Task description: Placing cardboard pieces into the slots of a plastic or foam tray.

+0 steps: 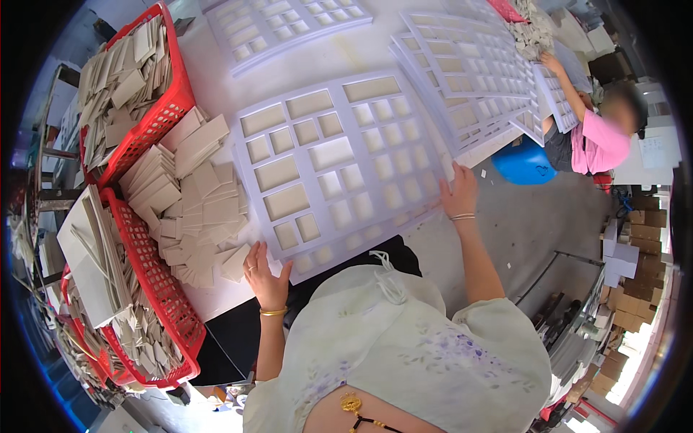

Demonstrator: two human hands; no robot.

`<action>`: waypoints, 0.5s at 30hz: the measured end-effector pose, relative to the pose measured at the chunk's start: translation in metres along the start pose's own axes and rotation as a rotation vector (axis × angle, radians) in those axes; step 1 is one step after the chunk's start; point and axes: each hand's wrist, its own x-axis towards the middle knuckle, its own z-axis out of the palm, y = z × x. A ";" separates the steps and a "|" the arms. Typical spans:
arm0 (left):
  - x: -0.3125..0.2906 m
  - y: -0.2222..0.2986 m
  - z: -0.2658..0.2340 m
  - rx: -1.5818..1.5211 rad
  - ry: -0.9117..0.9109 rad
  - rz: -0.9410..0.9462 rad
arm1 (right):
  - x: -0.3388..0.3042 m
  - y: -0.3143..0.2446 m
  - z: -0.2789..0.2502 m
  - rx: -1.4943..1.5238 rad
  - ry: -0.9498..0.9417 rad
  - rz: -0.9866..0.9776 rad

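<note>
A white panel with many rectangular openings lies in front of me on the white table. Another such panel shows under its near edge, slightly offset. My left hand is at the panel's near left corner, fingers spread, beside a heap of loose grey card pieces. No object shows in it. At the panel's near right corner is my right hand, thumb and fingers apart, its fingertips at the edge. Whether they press on the panel I cannot tell.
Red perforated baskets full of card pieces stand along the left. More white panels are stacked at the far side and at the right. A person in pink works by a blue stool, reaching toward a smaller panel.
</note>
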 end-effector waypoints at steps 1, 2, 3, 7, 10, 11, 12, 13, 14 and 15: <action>0.000 0.000 0.003 -0.012 0.011 -0.006 | -0.005 0.008 -0.008 -0.163 -0.193 0.136; 0.000 0.003 0.006 -0.018 0.016 -0.011 | -0.009 0.010 -0.015 -0.329 -0.385 0.273; 0.000 0.005 0.008 -0.025 0.034 -0.008 | -0.013 0.010 -0.016 -0.330 -0.382 0.264; -0.001 0.008 0.010 -0.021 0.057 -0.016 | -0.025 0.013 -0.010 -0.166 -0.409 0.244; 0.000 0.009 0.009 -0.039 0.080 -0.027 | -0.024 0.035 -0.005 0.194 -0.293 0.402; 0.000 0.008 0.010 -0.037 0.089 -0.032 | -0.023 0.041 -0.004 0.514 -0.235 0.569; -0.002 0.005 0.012 -0.058 0.075 -0.026 | -0.015 0.030 -0.009 0.522 -0.242 0.556; -0.003 0.003 0.014 -0.079 0.062 -0.019 | -0.006 0.020 -0.021 0.899 -0.195 0.796; -0.002 0.004 0.015 -0.084 0.069 -0.021 | 0.002 0.008 -0.034 1.270 -0.132 1.033; -0.003 0.006 0.016 -0.121 0.083 -0.043 | 0.007 0.002 -0.039 1.274 -0.138 1.023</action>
